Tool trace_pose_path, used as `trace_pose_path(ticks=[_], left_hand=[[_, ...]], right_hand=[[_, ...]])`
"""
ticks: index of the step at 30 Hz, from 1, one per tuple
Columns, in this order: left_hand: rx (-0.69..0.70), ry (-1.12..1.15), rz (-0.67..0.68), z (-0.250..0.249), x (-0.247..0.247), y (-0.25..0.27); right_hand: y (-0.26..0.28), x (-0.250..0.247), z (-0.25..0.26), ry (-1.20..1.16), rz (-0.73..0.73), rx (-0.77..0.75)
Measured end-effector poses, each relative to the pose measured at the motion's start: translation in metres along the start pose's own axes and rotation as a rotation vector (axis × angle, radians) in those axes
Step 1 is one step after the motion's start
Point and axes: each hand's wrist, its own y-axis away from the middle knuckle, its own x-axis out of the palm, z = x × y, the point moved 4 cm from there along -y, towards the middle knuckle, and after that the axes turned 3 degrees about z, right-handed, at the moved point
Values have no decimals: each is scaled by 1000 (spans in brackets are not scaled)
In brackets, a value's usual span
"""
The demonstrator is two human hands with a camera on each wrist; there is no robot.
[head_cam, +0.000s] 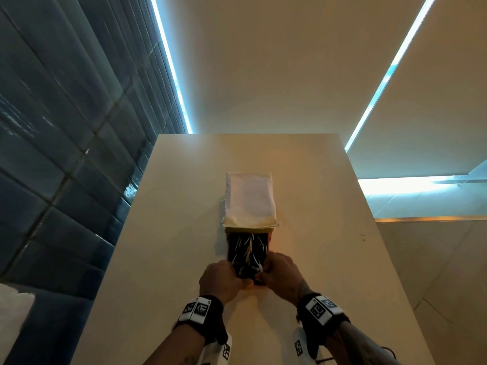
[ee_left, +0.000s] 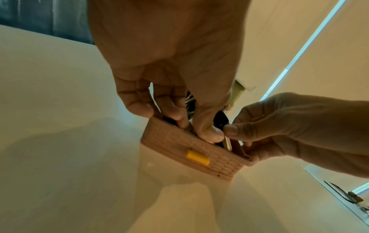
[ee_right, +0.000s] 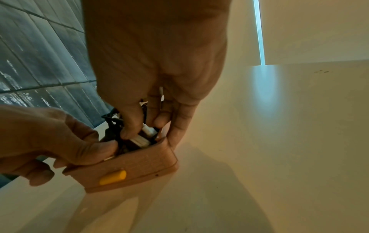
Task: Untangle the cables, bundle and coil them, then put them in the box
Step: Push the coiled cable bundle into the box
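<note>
The cables point(head_cam: 247, 255) are already lying inside the open box point(ee_left: 191, 149) on the worktop point(head_cam: 168, 233), so the task is judged nearly finished; tucking in and closing remain. Connector ends are pinched at the near wall by the left hand point(head_cam: 220, 281) and the right hand point(head_cam: 280, 272). Whether the cables are bundled cannot be made out beneath the fingers.

It looks like a room in a home or office, with a dark tiled wall point(head_cam: 60, 143), a plain white table point(head_cam: 329, 259) and window blinds point(head_cam: 263, 61).
</note>
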Motion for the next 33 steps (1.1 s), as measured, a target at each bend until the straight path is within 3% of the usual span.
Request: trace_pose_path(ticks=[6, 13, 19, 24, 33], left_hand=[[18, -31, -9, -1, -1, -8], [44, 95, 208, 12, -3, -12], [73, -37, -13, 3, 5, 0], [-19, -15, -3, 4, 7, -4], [-21, 40, -11, 10, 4, -11]], right_hand=[[4, 2, 6, 55, -29, -65], [-6, 7, 10, 122, 43, 7], [-6, 9, 10, 77, 88, -25], [-11, -1, 4, -39, 232, 73], [-43, 1, 6, -284, 28, 313]])
